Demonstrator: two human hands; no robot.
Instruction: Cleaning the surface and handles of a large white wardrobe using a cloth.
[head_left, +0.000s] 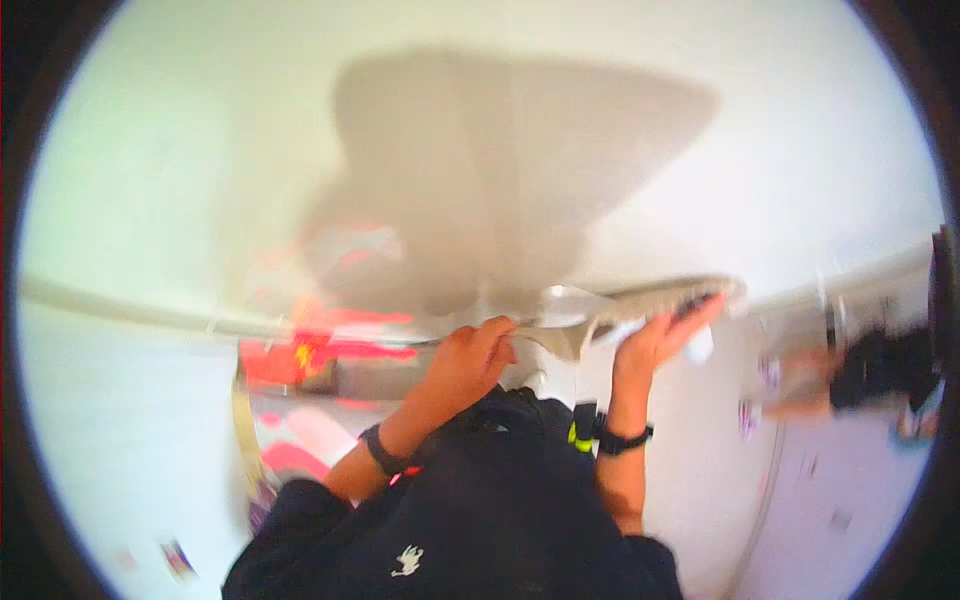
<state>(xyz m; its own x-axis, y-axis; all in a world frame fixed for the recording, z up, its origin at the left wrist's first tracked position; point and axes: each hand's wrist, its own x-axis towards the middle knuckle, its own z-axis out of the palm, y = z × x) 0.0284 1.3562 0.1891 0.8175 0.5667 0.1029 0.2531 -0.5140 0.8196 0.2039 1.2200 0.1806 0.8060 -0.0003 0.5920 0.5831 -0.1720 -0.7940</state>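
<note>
The view is strongly blurred. My left hand (476, 356) is in front of my body with its fingers curled. The near end of a beige, limp-looking item (566, 341), perhaps fabric, meets those fingers; whether they pinch it cannot be made out. Farther right, my right hand (651, 337) is raised against the same item, its fingers stretched along it. Something dark (694, 306) shows by the right fingers, and a small white thing (700, 345) sticks out below them. Dark bands circle both my wrists, the right one with a black and yellow-green piece (585, 427).
A pale wall-like surface (150, 187) fills the upper view, with a broad shadow (465, 165) across it. Blurred red-and-white printed items (300, 356) lie to my left. At the far right is another person (877, 371), seen by legs and dark clothing, on the pale floor.
</note>
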